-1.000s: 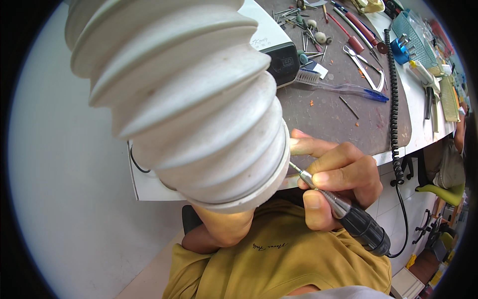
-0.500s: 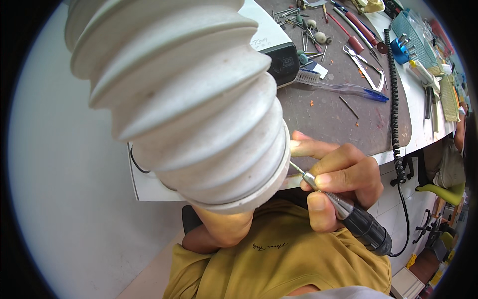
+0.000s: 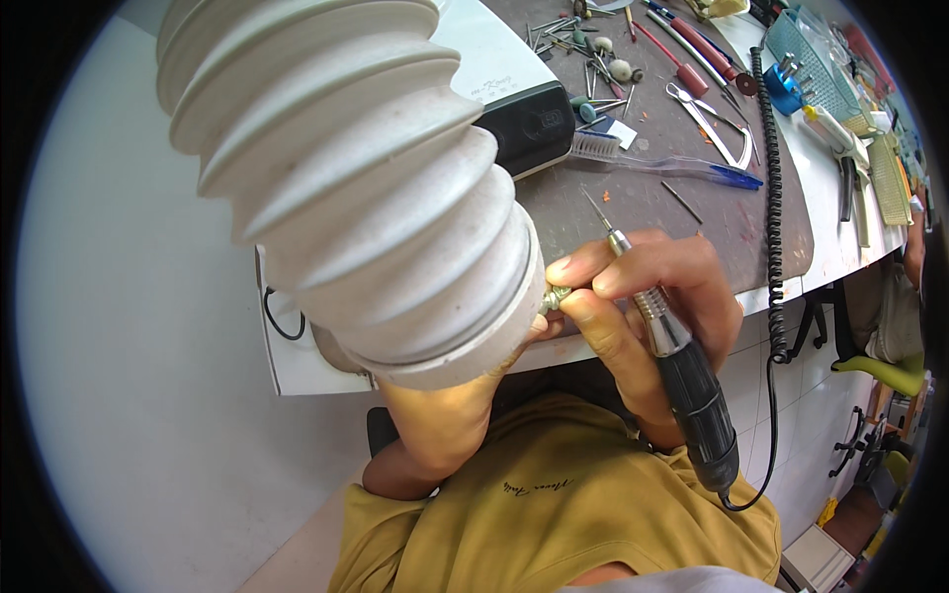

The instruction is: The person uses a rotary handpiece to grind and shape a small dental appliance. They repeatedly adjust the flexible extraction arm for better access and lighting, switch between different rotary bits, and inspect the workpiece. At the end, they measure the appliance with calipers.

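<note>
My right hand (image 3: 643, 306) is closed round a black and silver rotary handpiece (image 3: 697, 400), its thin pointed bit (image 3: 596, 210) aimed up and away over the bench. The thumb and forefinger of that hand also pinch a small, knobbly, greenish metallic piece (image 3: 556, 296), whose exact kind I cannot make out. My left hand (image 3: 445, 410) comes up behind the rim of a thick white corrugated hose (image 3: 366, 188), which hides most of its fingers. A bit of its fingertips shows closed against the small piece, beside the hose mouth.
A white box-shaped device with a black end (image 3: 534, 124) stands beyond the hose. A clear-and-blue toothbrush (image 3: 682, 170), loose burrs (image 3: 603, 69) and white calipers (image 3: 717, 128) lie on the dark mat. A coiled black cord (image 3: 774, 227) runs down the right side, near a blue basket (image 3: 816, 69).
The handpiece has swung from pointing into the hose mouth to pointing up and away. My right thumb and forefinger have come onto the small piece, now visible. The hose appears shifted slightly left.
</note>
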Tool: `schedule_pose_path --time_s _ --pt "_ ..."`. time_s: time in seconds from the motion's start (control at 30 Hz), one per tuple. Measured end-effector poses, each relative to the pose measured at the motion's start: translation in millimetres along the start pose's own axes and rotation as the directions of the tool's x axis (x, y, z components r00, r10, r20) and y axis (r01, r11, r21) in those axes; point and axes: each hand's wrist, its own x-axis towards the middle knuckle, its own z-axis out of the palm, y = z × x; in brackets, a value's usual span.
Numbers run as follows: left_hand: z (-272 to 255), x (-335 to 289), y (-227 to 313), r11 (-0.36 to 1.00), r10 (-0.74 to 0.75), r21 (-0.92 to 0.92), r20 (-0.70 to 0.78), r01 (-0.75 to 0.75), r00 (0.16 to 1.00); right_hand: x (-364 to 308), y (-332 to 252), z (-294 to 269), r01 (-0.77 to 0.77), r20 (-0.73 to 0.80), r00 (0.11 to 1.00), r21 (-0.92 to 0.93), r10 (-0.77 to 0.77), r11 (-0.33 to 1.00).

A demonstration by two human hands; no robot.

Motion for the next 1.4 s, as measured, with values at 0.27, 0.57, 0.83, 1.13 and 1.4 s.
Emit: schedule_pose_path --time_s 0.27,0.57,0.83,1.13,1.4 --pt "3.1 -2.8 1.4 0.998 0.06 0.023 -0.007 -0.06 0.998 0.6 -2.0 -2.1 -0.007 -0.013 1.0 -0.02 0.007 1.0" --pt "13.7 2.6 7.1 0.99 0.137 -0.042 0.024 -0.136 0.99 2.2 -0.3 1.4 0.034 -0.055 0.998 -0.024 -0.036 0.999" --pt "12.6 3.4 22.7 0.985 -0.118 -0.119 0.047 0.123 0.992 7.3 -3.5 -4.4 0.076 0.009 0.997 -0.213 -0.076 0.974" --pt "-10.8 9.5 32.5 0.98 -0.199 0.047 0.207 0.193 0.958 5.0 -14.2 -19.9 0.193 0.12 0.98 -0.331 -0.162 0.924" --pt "-11.6 8.3 21.8 0.993 -0.117 0.053 0.228 0.107 0.967 2.3 3.0 -10.7 0.32 0.059 0.947 -0.058 -0.317 0.946"
